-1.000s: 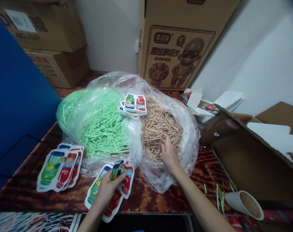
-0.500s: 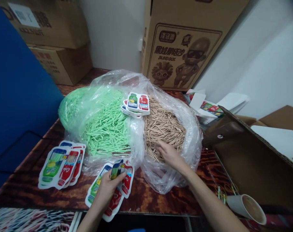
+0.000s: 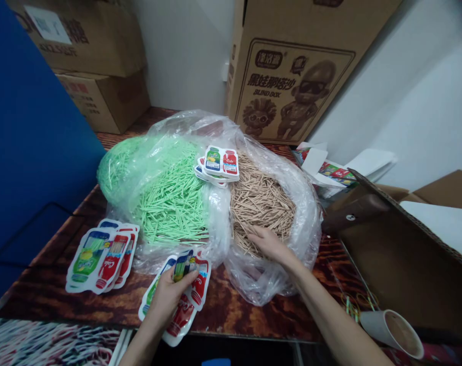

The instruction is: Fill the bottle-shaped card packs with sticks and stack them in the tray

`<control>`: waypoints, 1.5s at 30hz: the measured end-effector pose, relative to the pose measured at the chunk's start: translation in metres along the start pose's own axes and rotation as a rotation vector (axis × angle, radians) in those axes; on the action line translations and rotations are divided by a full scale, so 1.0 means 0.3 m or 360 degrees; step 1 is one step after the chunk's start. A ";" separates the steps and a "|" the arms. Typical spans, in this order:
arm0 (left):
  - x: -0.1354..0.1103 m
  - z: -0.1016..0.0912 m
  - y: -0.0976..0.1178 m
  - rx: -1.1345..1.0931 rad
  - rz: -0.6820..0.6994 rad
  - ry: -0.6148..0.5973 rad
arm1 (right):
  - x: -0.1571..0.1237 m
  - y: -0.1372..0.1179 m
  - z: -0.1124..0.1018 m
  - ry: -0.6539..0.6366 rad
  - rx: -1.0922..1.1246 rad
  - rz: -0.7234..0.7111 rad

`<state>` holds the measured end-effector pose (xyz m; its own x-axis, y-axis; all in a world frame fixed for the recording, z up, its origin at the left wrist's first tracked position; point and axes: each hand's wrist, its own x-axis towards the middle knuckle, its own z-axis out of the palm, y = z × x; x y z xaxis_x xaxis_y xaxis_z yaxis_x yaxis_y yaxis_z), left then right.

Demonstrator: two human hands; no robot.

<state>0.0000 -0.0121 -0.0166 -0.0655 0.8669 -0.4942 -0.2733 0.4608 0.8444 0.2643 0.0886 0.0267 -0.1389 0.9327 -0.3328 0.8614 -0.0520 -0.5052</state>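
Note:
My left hand [image 3: 170, 294] grips a bottle-shaped printed packet [image 3: 197, 282] on top of a small stack at the table's front edge. My right hand [image 3: 268, 243] lies palm down on a heap of tan sticks [image 3: 262, 202] inside a clear plastic bag [image 3: 303, 229], fingers curled into the sticks. To the left of it a second clear bag holds green sticks [image 3: 169, 197]. A few more packets [image 3: 218, 163] rest on top between the two heaps. Another stack of packets [image 3: 101, 255] lies on the table at the left.
A big printed carton [image 3: 292, 76] stands behind the bags, with more cartons [image 3: 101, 96] at the back left. A blue panel [image 3: 28, 152] fills the left side. An open cardboard box [image 3: 399, 249] sits at the right, a paper cup [image 3: 395, 333] lying before it.
My right hand has slid down and left across the tan sticks, toward the near edge of the heap. The view has shifted slightly. My left hand keeps its hold on the packet.

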 end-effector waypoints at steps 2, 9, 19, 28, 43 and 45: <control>-0.003 -0.003 0.002 -0.0059 -0.0027 0.0014 | -0.028 0.024 -0.021 -0.0175 0.0651 -0.0013; -0.012 0.073 0.100 -0.0308 -0.0026 -0.0172 | -0.151 -0.034 0.109 -0.1066 0.2172 -0.0012; 0.023 0.112 0.113 -0.0167 0.0016 -0.0490 | -0.160 -0.132 0.272 -0.1156 0.1995 -0.0095; 0.023 -0.011 0.104 -0.0367 0.0195 0.0255 | -0.231 -0.164 0.336 -0.0012 0.1202 -0.0495; 0.013 -0.012 0.054 -0.0281 0.0298 0.0334 | -0.265 -0.153 0.409 0.0152 0.1262 -0.0564; 0.013 -0.019 0.047 -0.0197 0.0317 0.0379 | -0.282 -0.166 0.386 0.0136 0.1374 -0.0507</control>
<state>-0.0097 -0.0033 -0.0078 -0.3476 0.8621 -0.3688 -0.3464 0.2474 0.9048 0.1767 -0.0291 -0.0121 -0.2404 0.9701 -0.0338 0.1209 -0.0046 -0.9926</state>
